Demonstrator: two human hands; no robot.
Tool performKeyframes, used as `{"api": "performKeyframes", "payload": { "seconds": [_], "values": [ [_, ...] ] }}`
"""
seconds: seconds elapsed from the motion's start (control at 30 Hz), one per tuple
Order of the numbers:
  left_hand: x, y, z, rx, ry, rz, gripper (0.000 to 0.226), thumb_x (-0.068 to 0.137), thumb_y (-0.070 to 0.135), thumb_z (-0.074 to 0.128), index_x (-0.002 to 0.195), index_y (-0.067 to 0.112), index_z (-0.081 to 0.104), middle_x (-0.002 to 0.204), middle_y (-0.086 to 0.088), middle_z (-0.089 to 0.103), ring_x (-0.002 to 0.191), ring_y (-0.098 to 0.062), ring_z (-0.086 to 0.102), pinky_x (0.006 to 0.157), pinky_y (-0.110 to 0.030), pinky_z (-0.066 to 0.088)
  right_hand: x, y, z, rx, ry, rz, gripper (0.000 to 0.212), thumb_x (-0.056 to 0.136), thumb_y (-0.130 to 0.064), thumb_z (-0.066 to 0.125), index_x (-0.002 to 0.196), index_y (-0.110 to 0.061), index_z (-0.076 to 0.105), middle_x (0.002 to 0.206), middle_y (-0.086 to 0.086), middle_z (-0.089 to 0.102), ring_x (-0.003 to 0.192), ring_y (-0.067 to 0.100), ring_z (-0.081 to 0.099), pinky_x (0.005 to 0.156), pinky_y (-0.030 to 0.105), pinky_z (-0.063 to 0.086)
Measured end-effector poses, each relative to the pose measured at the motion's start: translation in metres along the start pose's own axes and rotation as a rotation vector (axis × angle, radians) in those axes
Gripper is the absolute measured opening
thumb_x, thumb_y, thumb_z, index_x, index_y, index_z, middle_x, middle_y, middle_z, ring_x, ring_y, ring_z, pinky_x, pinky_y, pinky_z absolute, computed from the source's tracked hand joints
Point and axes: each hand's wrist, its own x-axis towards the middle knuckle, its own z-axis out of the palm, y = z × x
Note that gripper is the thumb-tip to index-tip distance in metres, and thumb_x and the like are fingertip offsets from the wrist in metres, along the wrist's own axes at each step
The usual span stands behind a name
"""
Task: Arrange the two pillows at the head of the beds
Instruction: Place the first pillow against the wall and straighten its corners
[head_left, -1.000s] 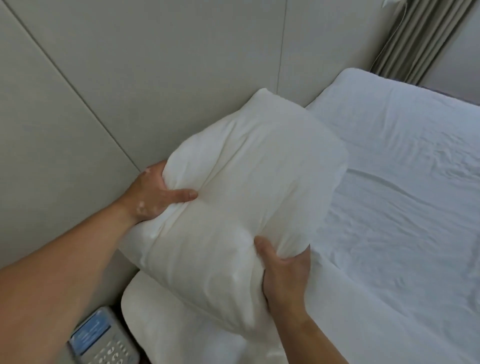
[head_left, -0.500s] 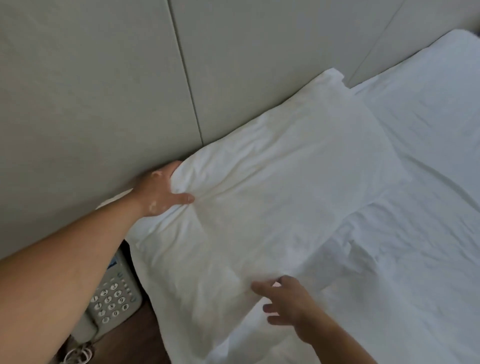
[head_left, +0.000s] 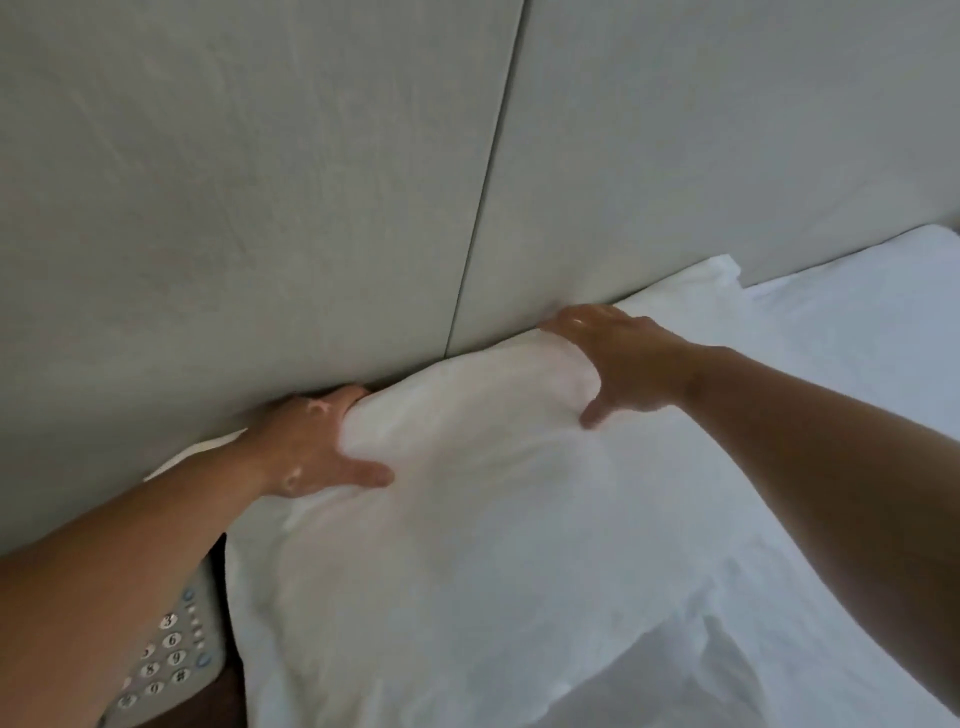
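Observation:
A white pillow (head_left: 493, 519) lies at the head of the bed, its top edge pushed against the padded headboard (head_left: 260, 208). My left hand (head_left: 317, 447) grips its upper left edge, fingers tucked behind and thumb on the front. My right hand (head_left: 618, 358) clasps the top edge further right, fingers over the back and thumb pressed into the front. A thin white edge (head_left: 197, 452) shows past my left forearm; I cannot tell whether it belongs to the second pillow.
The white sheet of the bed (head_left: 857, 322) stretches to the right and lower right. A grey desk phone (head_left: 166, 660) sits on a dark wooden nightstand (head_left: 234, 691) at the lower left, under my left forearm.
The pillow went from held in the air to lying flat against the headboard. My right hand let go of its lower edge and moved up to its top edge.

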Motion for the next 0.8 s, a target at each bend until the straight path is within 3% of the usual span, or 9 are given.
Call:
{"api": "performKeyframes", "payload": {
  "seconds": [0.17,0.33,0.47,0.53,0.63,0.7,0.8],
  "values": [
    [-0.004,-0.005,0.008,-0.025,0.072,0.029,0.117,0.039,0.091,0.060,0.139,0.030,0.054,0.130,0.002,0.071,0.118,-0.022,0.065,0.092,-0.031,0.048,0.032,0.009,-0.005,0.012,-0.191,0.069,0.147,0.038,-0.063,0.093,0.163,-0.036,0.022,0.166,-0.007,0.031,0.152,0.025,0.031,0.121,0.053,0.030],
    [-0.011,0.002,0.020,-0.023,0.125,0.021,0.092,0.046,0.085,0.068,0.121,0.031,0.061,0.115,0.005,0.073,0.106,-0.022,0.068,0.087,-0.038,0.055,0.028,0.026,-0.008,0.028,-0.276,0.159,0.141,0.047,-0.054,0.099,0.164,-0.033,0.023,0.161,0.003,0.045,0.146,0.029,0.042,0.115,0.040,0.037],
    [-0.020,0.007,0.017,-0.020,0.063,-0.023,0.084,0.050,0.082,0.075,0.116,0.031,0.060,0.110,0.009,0.071,0.103,-0.021,0.066,0.086,-0.038,0.054,0.014,0.023,0.000,0.042,-0.248,0.170,0.134,0.043,-0.058,0.095,0.160,-0.037,0.031,0.151,0.003,0.056,0.141,0.032,0.048,0.111,0.044,0.042],
    [-0.023,0.008,0.012,-0.004,0.026,-0.044,0.077,0.055,0.076,0.078,0.113,0.028,0.062,0.111,0.006,0.071,0.104,-0.022,0.066,0.086,-0.037,0.053,0.002,0.018,0.008,-0.004,-0.193,0.154,0.114,0.042,-0.062,0.090,0.146,-0.045,0.048,0.135,-0.004,0.067,0.130,0.028,0.057,0.104,0.044,0.046],
    [-0.031,0.013,0.001,0.014,0.023,-0.066,0.073,0.060,0.069,0.076,0.114,0.022,0.066,0.119,-0.001,0.071,0.109,-0.026,0.066,0.090,-0.037,0.053,-0.017,0.011,0.009,-0.103,-0.102,0.143,0.074,0.052,-0.062,0.085,0.121,-0.042,0.066,0.109,-0.011,0.076,0.110,0.022,0.067,0.092,0.039,0.048],
    [-0.040,0.022,-0.006,0.027,0.045,-0.058,0.062,0.070,0.057,0.082,0.118,0.020,0.068,0.122,-0.004,0.070,0.111,-0.029,0.066,0.090,-0.035,0.052,-0.029,0.010,0.003,-0.111,-0.049,0.166,0.067,0.056,-0.061,0.084,0.117,-0.040,0.070,0.102,-0.011,0.078,0.104,0.022,0.069,0.090,0.038,0.048],
    [-0.057,0.036,-0.017,0.035,0.103,-0.017,0.045,0.072,0.045,0.086,0.107,0.021,0.072,0.114,-0.005,0.074,0.105,-0.029,0.068,0.086,-0.035,0.054,-0.052,0.013,-0.006,-0.069,0.023,0.175,0.060,0.059,-0.059,0.087,0.114,-0.037,0.075,0.094,-0.009,0.077,0.094,0.022,0.066,0.085,0.036,0.049]
  ]
}}
